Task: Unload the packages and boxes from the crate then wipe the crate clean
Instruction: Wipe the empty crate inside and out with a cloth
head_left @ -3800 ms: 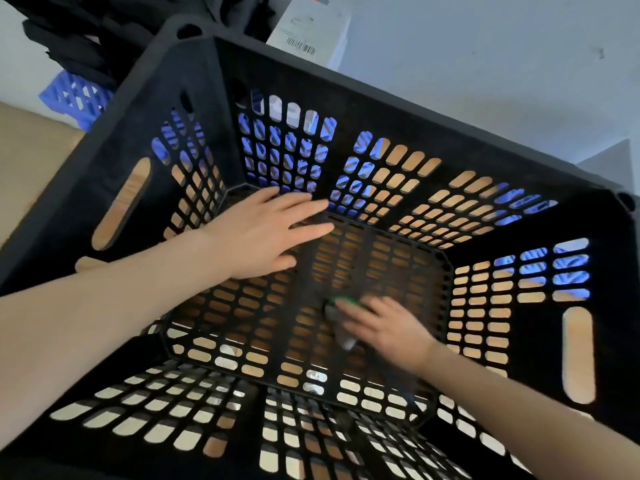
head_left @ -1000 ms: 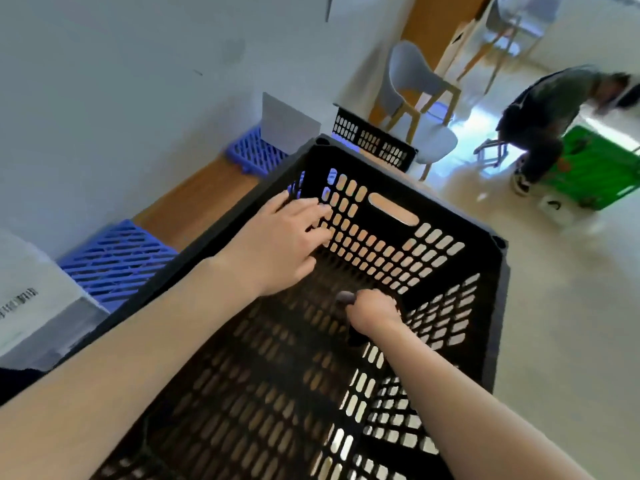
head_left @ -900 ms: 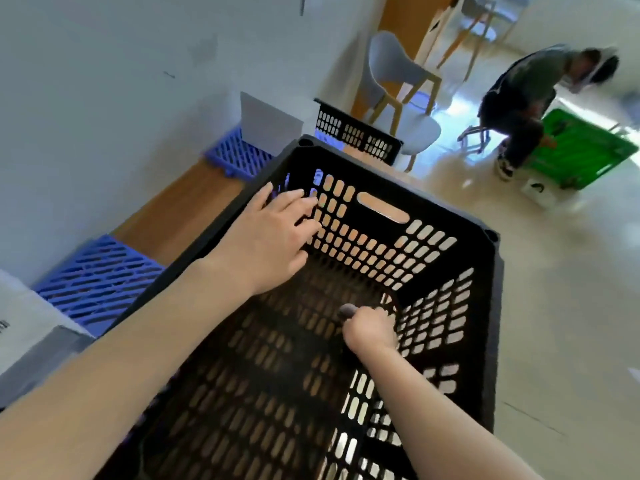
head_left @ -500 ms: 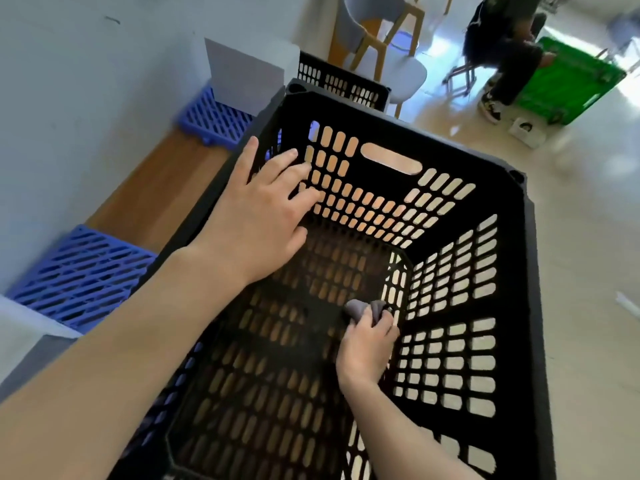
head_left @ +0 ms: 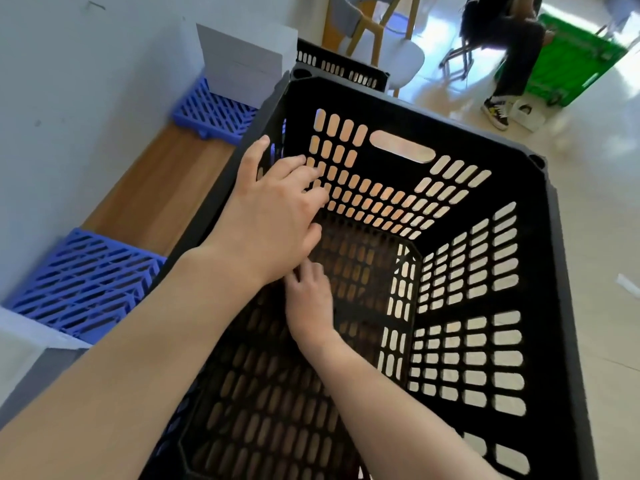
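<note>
1. The empty crate [head_left: 519, 188] is steadied by the left hand [head_left: 273, 216], spread flat on its far wall.
2. The right hand [head_left: 310, 303] is set on the bottom; its grip cannot be told.
3. Corners should be wiped firmly.

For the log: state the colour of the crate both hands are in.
The crate is black; head view shows it.

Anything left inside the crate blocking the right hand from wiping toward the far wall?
No package or box shows inside the crate. The left hand, nearer the camera, covers the fingertips of the right hand in this view, so that spot and any cloth are hidden.
</note>
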Demonstrator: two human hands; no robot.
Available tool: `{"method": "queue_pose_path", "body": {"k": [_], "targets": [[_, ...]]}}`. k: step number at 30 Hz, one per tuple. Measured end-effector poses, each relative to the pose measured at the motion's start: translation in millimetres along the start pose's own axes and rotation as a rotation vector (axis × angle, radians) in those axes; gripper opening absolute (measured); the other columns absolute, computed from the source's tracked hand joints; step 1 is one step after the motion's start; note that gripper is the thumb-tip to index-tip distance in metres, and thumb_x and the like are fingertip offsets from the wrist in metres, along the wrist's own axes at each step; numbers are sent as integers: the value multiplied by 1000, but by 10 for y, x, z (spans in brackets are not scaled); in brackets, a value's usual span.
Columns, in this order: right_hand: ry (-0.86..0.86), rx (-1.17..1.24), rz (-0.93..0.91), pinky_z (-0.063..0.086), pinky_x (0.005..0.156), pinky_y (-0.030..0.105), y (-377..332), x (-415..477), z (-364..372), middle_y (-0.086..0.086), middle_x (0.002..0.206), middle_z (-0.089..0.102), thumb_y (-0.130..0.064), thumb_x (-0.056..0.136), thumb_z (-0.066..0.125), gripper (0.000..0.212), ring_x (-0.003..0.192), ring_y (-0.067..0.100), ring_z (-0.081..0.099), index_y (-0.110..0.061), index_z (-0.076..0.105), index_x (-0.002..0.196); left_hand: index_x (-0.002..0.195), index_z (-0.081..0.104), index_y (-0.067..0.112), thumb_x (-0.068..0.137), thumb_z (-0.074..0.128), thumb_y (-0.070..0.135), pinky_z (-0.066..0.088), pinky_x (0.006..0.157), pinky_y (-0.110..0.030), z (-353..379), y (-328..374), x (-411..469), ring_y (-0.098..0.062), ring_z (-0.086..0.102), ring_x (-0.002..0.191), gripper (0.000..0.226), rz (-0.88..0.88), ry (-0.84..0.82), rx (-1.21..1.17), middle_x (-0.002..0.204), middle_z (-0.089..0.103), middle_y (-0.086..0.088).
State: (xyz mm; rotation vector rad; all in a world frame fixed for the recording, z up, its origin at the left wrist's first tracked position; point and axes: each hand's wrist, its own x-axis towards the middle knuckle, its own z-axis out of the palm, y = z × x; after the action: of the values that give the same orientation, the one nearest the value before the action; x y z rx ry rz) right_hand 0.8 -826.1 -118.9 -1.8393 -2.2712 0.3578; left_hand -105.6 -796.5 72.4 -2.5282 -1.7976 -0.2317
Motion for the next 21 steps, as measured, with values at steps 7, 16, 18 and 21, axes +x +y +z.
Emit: {"method": "queue_pose_path", "body": {"k": [7,16,18,21], "targets": [[227,43,671,37,97,37,1113,-339,-272,9,131,47,-28,99,43,37,120,29,44,-15,50,133,123,64,27,93,51,38,-4,118,-47,-34,12,-4,-15,29,144,34,-4,19,-64,149,44,1],[251,116,580,38,102,39,526,116,-31,5,141,49,-15,94,55,37,117,27,43,-17,59,131,112,71,24,90,55,34,15,114,-48,-8,30,32,-17,44,136,28,-13,47,-105,136,58,-1],[209,164,400,43,95,39,260,300,55,4,135,55,-16,93,57,34,111,26,47,-17,61,127,112,71,24,89,56,34,20,111,-48,15,26,54,-18,47,133,28,-15,40,-114,133,60,-1],[150,87,156,49,86,46,-120,482,200,17,117,60,-15,88,55,29,101,35,55,-14,51,117,109,72,22,86,62,28,26,112,-49,57,23,77,-21,50,130,26,-17,23,-153,130,62,-4]]}}
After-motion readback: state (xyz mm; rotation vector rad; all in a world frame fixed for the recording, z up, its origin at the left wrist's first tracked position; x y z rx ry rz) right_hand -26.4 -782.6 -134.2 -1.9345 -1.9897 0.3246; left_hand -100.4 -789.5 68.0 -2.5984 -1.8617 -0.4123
